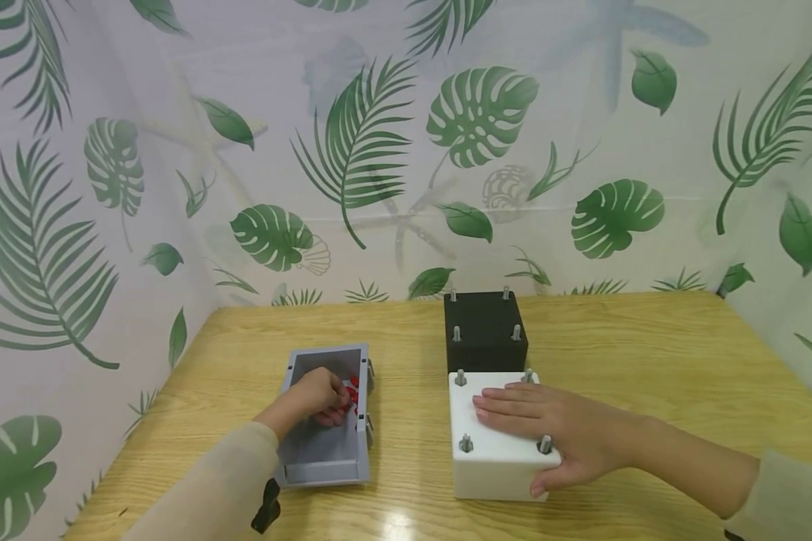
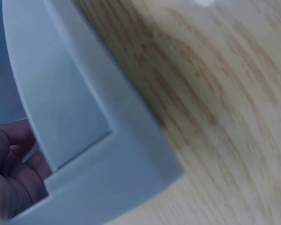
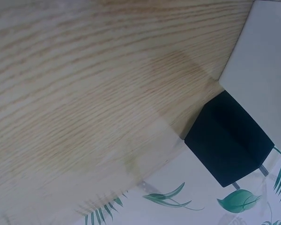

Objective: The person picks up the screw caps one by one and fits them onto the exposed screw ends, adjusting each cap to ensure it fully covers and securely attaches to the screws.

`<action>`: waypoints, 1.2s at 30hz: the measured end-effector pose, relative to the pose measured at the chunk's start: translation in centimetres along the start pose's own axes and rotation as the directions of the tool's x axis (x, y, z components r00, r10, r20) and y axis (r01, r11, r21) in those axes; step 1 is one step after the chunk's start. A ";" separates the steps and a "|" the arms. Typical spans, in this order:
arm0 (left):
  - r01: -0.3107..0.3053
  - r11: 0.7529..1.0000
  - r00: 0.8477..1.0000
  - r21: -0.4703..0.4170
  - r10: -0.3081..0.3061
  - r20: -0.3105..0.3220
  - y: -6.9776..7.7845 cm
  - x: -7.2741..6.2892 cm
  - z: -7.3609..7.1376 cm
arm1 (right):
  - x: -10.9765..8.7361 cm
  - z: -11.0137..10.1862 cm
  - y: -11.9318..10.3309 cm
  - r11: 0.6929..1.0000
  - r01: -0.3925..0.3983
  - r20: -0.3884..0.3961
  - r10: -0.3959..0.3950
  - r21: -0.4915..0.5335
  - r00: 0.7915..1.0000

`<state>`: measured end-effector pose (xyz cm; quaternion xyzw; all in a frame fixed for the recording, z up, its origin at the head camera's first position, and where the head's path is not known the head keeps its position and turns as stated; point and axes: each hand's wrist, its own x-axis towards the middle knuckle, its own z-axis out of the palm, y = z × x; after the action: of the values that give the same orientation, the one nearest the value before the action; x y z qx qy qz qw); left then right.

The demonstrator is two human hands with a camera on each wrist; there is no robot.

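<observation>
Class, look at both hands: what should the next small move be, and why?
Probably the left hand should lift one red piece from the grey bin: it is beside the red pieces inside, while the right hand rests on the white block, whose four upright bolts show no red piece.

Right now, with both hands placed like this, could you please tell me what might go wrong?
The small red pieces could scatter if the left hand, reaching among them, knocks the wall of the gray bin. The right hand lies on the white block close beside a metal bolt, so a sideways slide may catch the skin. Pushing forward might shove that block against the black block behind it.
</observation>
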<state>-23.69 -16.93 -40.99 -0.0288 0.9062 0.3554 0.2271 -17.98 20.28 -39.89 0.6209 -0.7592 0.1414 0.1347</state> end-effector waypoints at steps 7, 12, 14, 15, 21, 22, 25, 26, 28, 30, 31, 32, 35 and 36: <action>0.024 1.000 1.000 -0.016 -0.024 -0.001 0.2 -0.1 -0.1 | -0.1 0.2 0.0 1.000 -0.003 -0.014 0.003 0.009 1.000; 0.011 1.000 1.000 -0.011 -0.011 0.013 0.4 -0.4 -0.3 | -0.1 0.2 -0.1 1.000 -0.013 -0.027 0.014 0.022 1.000; -0.004 1.000 1.000 -0.016 0.004 0.025 0.3 -0.4 -0.4 | 0.0 0.2 -0.1 1.000 -0.012 -0.035 0.013 0.027 0.999; -0.009 1.000 0.999 -0.019 0.009 0.031 0.3 -0.5 -0.5 | 0.0 0.2 -0.1 1.000 -0.011 -0.039 0.012 0.030 0.999; -0.032 0.999 0.993 -0.041 0.036 0.109 0.2 -0.6 -1.2 | 0.0 0.3 -0.1 0.999 0.000 -0.054 0.002 0.038 0.999; -0.038 0.998 0.991 -0.046 0.044 0.129 0.2 -0.7 -1.5 | 0.0 0.3 -0.1 0.999 0.000 -0.054 0.002 0.039 0.999; -0.048 0.997 0.980 -0.060 0.058 0.190 0.6 -0.8 -2.3 | 0.0 0.3 -0.1 0.999 0.002 -0.049 0.000 0.038 0.999; -0.047 0.997 0.977 -0.068 0.060 0.204 0.7 -0.8 -2.5 | 0.0 0.2 0.0 0.999 0.002 -0.047 -0.001 0.038 0.999; -0.045 0.996 0.970 -0.075 0.061 0.234 1.0 -1.0 -3.0 | -0.1 0.2 0.0 0.999 0.001 -0.042 0.001 0.036 0.999; -0.044 0.996 0.963 -0.083 0.064 0.262 1.1 -1.2 -3.5 | -0.1 0.2 0.0 0.999 0.001 -0.039 0.000 0.035 0.999; -0.045 0.995 0.960 -0.087 0.068 0.273 1.2 -1.3 -3.7 | -0.1 0.2 0.0 0.999 0.003 -0.038 -0.002 0.035 0.999; -0.047 0.994 0.957 -0.095 0.072 0.280 1.3 -1.4 -3.9 | -0.1 0.2 0.0 0.999 0.003 -0.036 -0.002 0.035 0.999; -0.045 0.992 0.952 -0.117 0.078 0.297 1.6 -1.6 -4.6 | -0.1 0.2 -0.1 0.999 0.004 -0.033 -0.003 0.032 0.999; -0.044 0.991 0.951 -0.126 0.080 0.298 1.8 -1.7 -4.8 | -0.1 0.2 -0.1 1.000 0.003 -0.032 -0.002 0.031 0.999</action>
<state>-24.40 -18.94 -36.07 0.0410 0.8386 0.4154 0.3500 -17.89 20.30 -40.09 0.6216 -0.7538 0.1630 0.1372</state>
